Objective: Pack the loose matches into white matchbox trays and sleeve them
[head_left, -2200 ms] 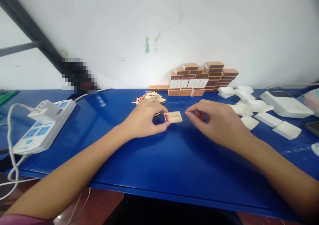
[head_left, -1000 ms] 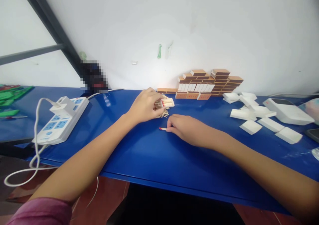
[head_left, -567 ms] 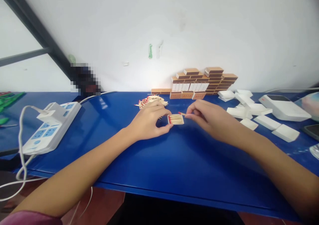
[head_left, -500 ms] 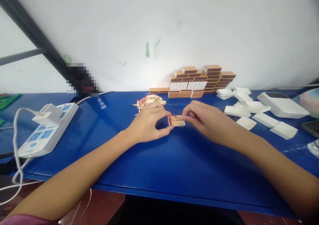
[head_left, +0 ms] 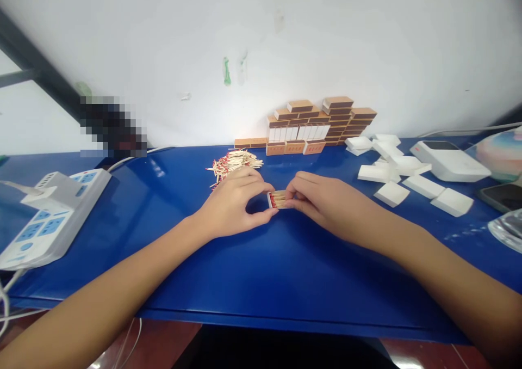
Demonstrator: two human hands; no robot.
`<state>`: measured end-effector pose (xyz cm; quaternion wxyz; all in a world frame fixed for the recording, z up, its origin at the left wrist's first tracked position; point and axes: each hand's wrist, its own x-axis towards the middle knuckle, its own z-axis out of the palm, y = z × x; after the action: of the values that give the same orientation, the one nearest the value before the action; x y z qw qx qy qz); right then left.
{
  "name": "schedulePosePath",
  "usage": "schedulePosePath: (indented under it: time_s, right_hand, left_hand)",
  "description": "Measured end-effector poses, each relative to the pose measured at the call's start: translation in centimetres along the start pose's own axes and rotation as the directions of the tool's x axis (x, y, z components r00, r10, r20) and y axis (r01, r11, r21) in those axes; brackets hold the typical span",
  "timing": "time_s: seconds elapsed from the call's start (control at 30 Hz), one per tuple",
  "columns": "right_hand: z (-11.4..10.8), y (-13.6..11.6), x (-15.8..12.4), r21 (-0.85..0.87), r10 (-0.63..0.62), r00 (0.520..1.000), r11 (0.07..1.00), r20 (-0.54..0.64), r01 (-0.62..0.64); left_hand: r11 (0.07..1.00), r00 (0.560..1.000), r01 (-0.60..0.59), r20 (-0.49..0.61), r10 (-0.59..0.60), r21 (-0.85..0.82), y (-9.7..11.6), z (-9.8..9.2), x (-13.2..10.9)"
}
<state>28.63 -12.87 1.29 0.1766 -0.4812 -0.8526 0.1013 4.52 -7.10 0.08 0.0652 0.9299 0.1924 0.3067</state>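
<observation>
A small white matchbox tray (head_left: 277, 199) filled with red-tipped matches lies on the blue table (head_left: 261, 271). My left hand (head_left: 232, 204) pinches its left end between thumb and fingers. From the right, my right hand (head_left: 322, 203) has its fingertips closed on the tray's other end and over the matches. A loose heap of matches (head_left: 232, 163) lies just behind my left hand.
Brown matchbox sleeves (head_left: 322, 124) are stacked against the white wall. Several empty white trays (head_left: 402, 176) lie scattered at the right, beside a white device (head_left: 448, 162). A white power strip (head_left: 47, 216) sits at the left edge. A dark phone (head_left: 503, 196) lies far right.
My right hand picked up a single match from the table, carried it to the tray and now presses on the tray. My left hand brought the tray back from the heap.
</observation>
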Motion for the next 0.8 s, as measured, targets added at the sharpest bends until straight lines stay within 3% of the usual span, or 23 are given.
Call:
schedulePosePath:
  time_s: [0.6, 0.7, 0.8]
  right_hand:
    - [-0.2, 0.3, -0.2, -0.003, -0.035, 0.999, 0.999, -0.004, 0.035]
    - [-0.5, 0.0, -0.2, 0.006, -0.043, 0.997, 0.999, -0.07, 0.044]
    - [-0.9, -0.1, -0.2, -0.016, -0.036, 0.977, 0.999, -0.211, 0.033]
  left_hand:
    - [1.0, 1.0, -0.002, 0.017, 0.002, -0.004, 0.1, -0.1, 0.0]
    - [0.999, 1.0, 0.025, 0.018, -0.025, -0.026, -0.1, -0.4, 0.1]
    - [0.997, 0.996, 0.077, -0.037, -0.078, -0.021, -0.7, -0.9, 0.2]
